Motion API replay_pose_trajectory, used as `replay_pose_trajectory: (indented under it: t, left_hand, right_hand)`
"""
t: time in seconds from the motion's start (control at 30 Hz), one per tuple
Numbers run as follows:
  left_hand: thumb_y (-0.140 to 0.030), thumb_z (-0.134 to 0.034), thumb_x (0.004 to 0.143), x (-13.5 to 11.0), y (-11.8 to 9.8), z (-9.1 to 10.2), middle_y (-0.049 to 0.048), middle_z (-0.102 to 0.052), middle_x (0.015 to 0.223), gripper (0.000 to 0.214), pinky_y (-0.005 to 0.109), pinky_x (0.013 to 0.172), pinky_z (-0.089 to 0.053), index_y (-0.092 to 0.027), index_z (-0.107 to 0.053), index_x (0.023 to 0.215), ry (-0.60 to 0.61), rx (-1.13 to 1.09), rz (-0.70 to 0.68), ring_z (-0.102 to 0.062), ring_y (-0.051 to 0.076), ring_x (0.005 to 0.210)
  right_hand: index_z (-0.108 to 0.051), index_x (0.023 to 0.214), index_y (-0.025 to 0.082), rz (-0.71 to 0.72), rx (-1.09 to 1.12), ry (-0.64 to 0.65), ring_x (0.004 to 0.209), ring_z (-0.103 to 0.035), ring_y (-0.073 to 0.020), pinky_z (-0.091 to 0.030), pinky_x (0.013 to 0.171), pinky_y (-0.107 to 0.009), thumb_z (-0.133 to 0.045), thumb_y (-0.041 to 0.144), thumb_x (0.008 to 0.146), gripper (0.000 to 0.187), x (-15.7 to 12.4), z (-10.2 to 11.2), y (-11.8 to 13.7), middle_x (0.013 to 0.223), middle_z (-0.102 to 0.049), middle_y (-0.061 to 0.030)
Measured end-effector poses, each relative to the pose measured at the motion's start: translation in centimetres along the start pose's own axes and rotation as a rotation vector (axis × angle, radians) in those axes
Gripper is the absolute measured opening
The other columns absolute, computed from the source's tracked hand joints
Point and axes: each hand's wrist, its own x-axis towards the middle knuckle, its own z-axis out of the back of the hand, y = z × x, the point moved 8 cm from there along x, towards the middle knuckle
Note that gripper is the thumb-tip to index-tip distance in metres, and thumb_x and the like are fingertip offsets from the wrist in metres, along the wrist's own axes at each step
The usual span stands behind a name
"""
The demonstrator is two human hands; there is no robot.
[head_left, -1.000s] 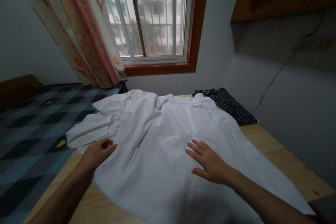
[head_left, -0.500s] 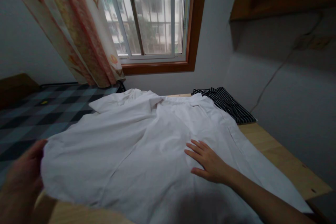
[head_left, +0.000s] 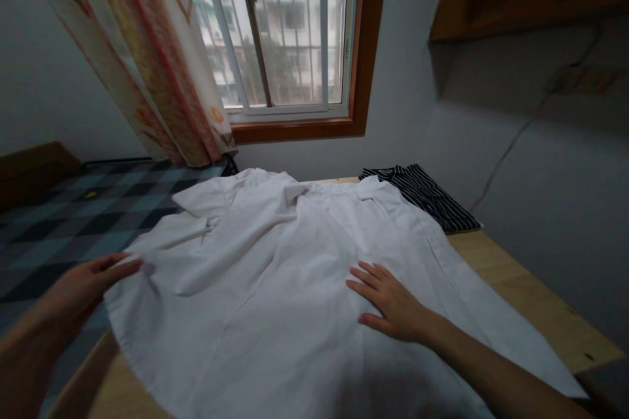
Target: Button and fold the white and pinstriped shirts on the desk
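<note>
A large white garment (head_left: 295,288), which looks like a shirt, lies spread over the wooden table, with wrinkles running across its left half. At its left edge my left hand (head_left: 93,281) pinches the cloth between thumb and fingers. My right hand (head_left: 386,301) rests flat on the middle of the fabric, fingers spread and holding nothing. The garment's far left part, with gathered folds, reaches over toward the bed.
Behind the garment on the right lies a folded black-and-white striped garment (head_left: 425,200). The wooden table (head_left: 521,288) shows along the right. A bed with a checked cover (head_left: 113,200) adjoins on the left. A curtain (head_left: 162,78) hangs beside the window, and a shelf (head_left: 491,19) juts out upper right.
My left hand has moved right and slightly upward with the garment's left edge, and folds have formed in the cloth there. My right hand stays in the same place.
</note>
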Motion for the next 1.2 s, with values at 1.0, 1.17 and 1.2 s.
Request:
replay_pose_trajectory:
  t: [1.0, 1.17, 1.2]
  left_hand:
    - [-0.026, -0.062, 0.083, -24.7, 0.0, -27.5, 0.0009, -0.069, 0.090, 0.008, 0.034, 0.097, -0.042, -0.021, -0.067, 0.087, 1.042, 0.292, -0.836, -0.062, 0.016, 0.087]
    - [-0.029, -0.065, 0.083, -26.6, -1.1, -29.2, 0.0028, -0.068, 0.113, 0.032, 0.030, 0.098, -0.044, -0.024, -0.063, 0.114, 1.355, 0.376, -1.115, -0.062, 0.017, 0.104]
    - [-0.031, -0.063, 0.085, -25.8, -2.1, -29.8, 0.0047, -0.066, 0.118, 0.034, 0.031, 0.099, -0.044, -0.023, -0.062, 0.118, 1.294, 0.387, -1.195, -0.060, 0.018, 0.110]
  right_hand:
    - [-0.058, 0.120, 0.013, -0.741, -0.213, -0.476, 0.116, -0.052, -0.0297, -0.042, 0.100, -0.045, -0.052, 0.039, 0.086, 0.043, -7.0, 9.1, -10.6, 0.124, -0.059, -0.0146]
    - [-0.050, 0.128, 0.012, -0.899, -0.418, -0.303, 0.109, -0.055, -0.0300, -0.045, 0.089, -0.041, -0.053, 0.039, 0.088, 0.049, -10.4, 8.9, -11.3, 0.123, -0.057, -0.0156]
    - [-0.050, 0.128, 0.013, -0.912, -0.456, -0.269, 0.107, -0.056, -0.0297, -0.046, 0.086, -0.040, -0.052, 0.038, 0.088, 0.047, -10.6, 8.6, -11.0, 0.121, -0.058, -0.0155]
